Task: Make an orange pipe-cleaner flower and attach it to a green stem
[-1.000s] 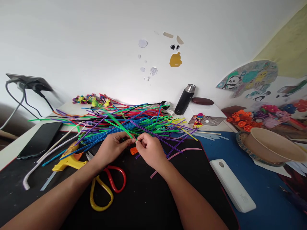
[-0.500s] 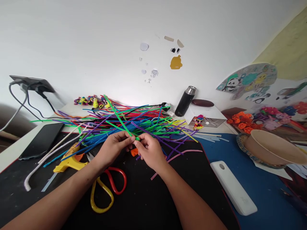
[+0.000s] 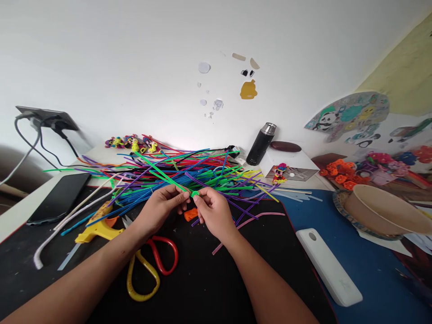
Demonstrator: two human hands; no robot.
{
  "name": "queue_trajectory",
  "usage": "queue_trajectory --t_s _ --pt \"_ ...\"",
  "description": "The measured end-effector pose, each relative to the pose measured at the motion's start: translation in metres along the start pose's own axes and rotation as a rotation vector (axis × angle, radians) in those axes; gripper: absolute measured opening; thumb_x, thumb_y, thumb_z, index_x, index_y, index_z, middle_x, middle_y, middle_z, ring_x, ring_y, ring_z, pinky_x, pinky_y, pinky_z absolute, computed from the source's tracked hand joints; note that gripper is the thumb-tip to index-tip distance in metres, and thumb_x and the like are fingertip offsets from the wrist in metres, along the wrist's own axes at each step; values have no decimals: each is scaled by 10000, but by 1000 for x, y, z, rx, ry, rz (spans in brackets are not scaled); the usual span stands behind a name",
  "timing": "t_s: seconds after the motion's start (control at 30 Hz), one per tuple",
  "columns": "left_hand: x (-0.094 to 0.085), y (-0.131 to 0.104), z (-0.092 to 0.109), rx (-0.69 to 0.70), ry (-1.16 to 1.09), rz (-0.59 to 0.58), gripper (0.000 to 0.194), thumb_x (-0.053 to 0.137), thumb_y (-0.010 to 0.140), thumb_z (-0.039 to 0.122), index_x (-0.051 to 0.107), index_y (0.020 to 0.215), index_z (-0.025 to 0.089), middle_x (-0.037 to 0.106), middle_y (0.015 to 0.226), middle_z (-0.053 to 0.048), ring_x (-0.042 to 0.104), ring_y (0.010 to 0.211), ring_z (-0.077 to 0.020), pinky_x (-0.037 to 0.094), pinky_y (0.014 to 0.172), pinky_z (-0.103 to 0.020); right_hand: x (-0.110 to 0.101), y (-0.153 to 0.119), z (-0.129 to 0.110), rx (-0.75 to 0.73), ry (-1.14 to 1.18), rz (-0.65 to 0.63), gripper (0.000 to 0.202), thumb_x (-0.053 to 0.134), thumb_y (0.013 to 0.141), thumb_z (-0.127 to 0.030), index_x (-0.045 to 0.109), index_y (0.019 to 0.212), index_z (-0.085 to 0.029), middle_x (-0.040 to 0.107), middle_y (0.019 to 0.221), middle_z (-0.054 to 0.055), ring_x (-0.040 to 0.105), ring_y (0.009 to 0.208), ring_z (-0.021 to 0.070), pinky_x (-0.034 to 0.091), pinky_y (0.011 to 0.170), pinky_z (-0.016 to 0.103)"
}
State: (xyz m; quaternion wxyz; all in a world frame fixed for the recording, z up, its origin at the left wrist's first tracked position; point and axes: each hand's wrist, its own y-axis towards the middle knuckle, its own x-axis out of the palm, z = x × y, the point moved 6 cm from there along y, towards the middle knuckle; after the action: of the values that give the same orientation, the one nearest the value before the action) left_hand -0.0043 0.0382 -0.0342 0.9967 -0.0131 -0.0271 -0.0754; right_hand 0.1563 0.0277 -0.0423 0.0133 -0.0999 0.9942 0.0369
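A green pipe cleaner (image 3: 158, 168) runs from the upper left down to my fingers, where its end forms a small green coil (image 3: 195, 194). My left hand (image 3: 170, 202) pinches the straight part beside the coil. The coil itself is pinched between thumb and finger of my right hand (image 3: 209, 208). Just below the hands lies a small orange piece (image 3: 191, 214). Behind them spreads a pile of many-coloured pipe cleaners (image 3: 135, 191).
Scissors with red and yellow handles (image 3: 164, 255) and a yellow glue gun (image 3: 101, 229) lie at the left, near a black phone (image 3: 62, 198). Further right are a black bottle (image 3: 260, 146), a white power bank (image 3: 329, 265) and a beige bowl (image 3: 388, 211).
The free end of the green pipe cleaner has swung down and to the left. The coil shows a little more between my fingertips. Both hands have stayed nearly in place.
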Motion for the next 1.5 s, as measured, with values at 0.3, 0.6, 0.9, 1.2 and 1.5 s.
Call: queue_trajectory --t_s 0.3,0.6,0.9,1.2,1.5 --pt "1 -5 12 89 186 -14 403 887 791 570 745 782 192 694 678 -13 600 617 -168 500 611 -280 -2 -2 -7 -88 -302 -1 163 620 967 -352 637 856 -234 488 556 -76 429 482 123 281 506 264" --pt "1 -4 14 125 304 -55 456 836 817 653 751 816 205 705 707 -14 606 623 -171 491 602 -269 0 -1 -3 -82 -358 -24 148 628 960 -328 660 851 -233 521 578 -63 477 527 134 305 528 264" --pt "6 0 1 -40 -50 -51 437 963 706 553 763 769 170 725 688 -41 645 622 -166 504 562 -251 -1 1 1 -6 -18 6 216 673 957 -440 643 924 -229 617 625 -49 487 434 112 399 451 246" --pt "12 0 -9 -90 -75 -121 417 971 705 524 796 852 175 770 767 -64 695 659 -196 531 570 -275 -6 1 -6 31 34 44 278 698 931 -483 638 939 -212 583 569 -64 512 421 116 412 436 237" --pt "4 0 6 19 177 -92 415 905 770 591 809 799 188 735 715 -45 642 620 -185 523 583 -280 -5 0 -3 25 -36 26 271 681 955 -489 637 906 -226 526 558 -74 453 389 113 354 423 253"
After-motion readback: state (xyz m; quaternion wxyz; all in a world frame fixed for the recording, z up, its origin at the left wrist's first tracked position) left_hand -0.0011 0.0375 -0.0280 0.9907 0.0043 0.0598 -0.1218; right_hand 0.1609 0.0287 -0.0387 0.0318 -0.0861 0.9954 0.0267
